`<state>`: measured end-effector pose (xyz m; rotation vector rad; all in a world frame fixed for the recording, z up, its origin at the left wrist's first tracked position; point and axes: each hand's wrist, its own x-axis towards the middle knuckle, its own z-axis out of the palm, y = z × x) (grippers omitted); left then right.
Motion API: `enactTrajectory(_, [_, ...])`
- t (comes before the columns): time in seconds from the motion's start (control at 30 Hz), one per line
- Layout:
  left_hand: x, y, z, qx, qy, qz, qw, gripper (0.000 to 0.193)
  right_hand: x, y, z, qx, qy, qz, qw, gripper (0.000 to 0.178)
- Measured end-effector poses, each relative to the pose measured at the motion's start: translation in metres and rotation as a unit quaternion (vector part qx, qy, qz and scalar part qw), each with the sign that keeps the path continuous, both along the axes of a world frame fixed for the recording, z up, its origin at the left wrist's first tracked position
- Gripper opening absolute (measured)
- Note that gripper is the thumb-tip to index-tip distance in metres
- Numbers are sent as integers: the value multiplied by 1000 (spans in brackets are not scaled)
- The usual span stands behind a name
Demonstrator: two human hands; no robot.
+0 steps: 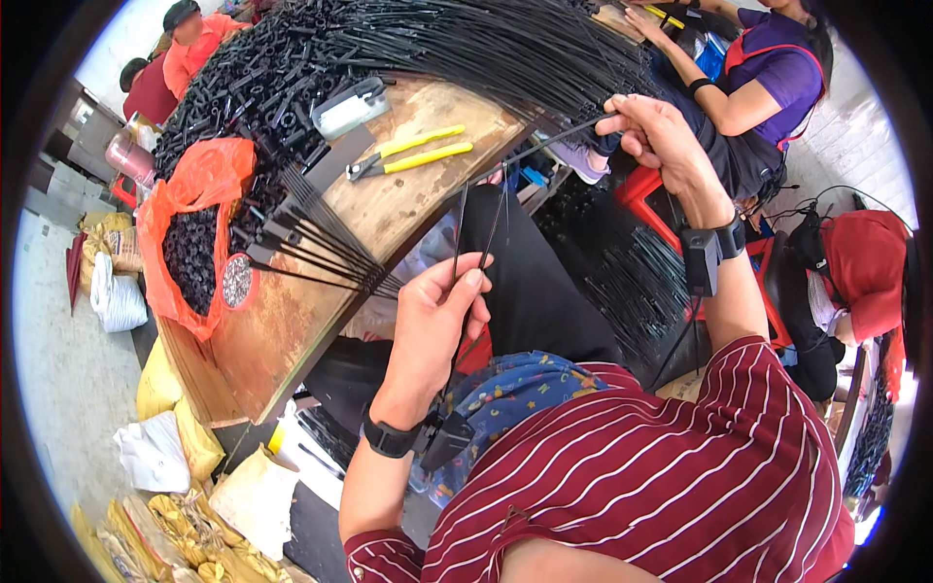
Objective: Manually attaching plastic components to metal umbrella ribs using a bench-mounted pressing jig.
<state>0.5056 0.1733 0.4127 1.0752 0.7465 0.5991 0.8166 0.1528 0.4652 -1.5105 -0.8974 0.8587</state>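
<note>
My left hand [440, 316] is closed in a pinch on a thin black cable [549, 145], just off the table's edge and above my lap. The cable rises from those fingers, bends, and runs up to my right hand [661, 139]. There, thumb and forefinger grip its other part, with the remaining fingers curled. On the wooden table [418, 107], yellow-handled pliers [408, 154] lie apart from both hands. Beside them, a bundle of thin black cables with block-shaped ends [321, 253] overhangs the table's edge near my left hand.
Small black parts [243, 107] are heaped behind a clear plastic box [350, 109]. An orange bag [194, 243] of black pieces and a small round container [239, 282] stand at left. Long black cables [486, 49] cover the far side. A co-worker [758, 87] sits at right.
</note>
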Motion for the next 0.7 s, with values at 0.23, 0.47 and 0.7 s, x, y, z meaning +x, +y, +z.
enactTrajectory(0.23, [-3,1,-6,-3,-21,-6,1000,28,2,3,-3,-3,-7,-6,1000,23])
enactTrajectory(0.47, [-5,2,-7,-2,-19,-9,1000,26,-1,3,-2,-3,-1,-1,1000,24])
enactTrajectory(0.7, [-6,3,-8,-17,-42,-11,999,35,-3,3,-1,-2,-4,2,1000,23])
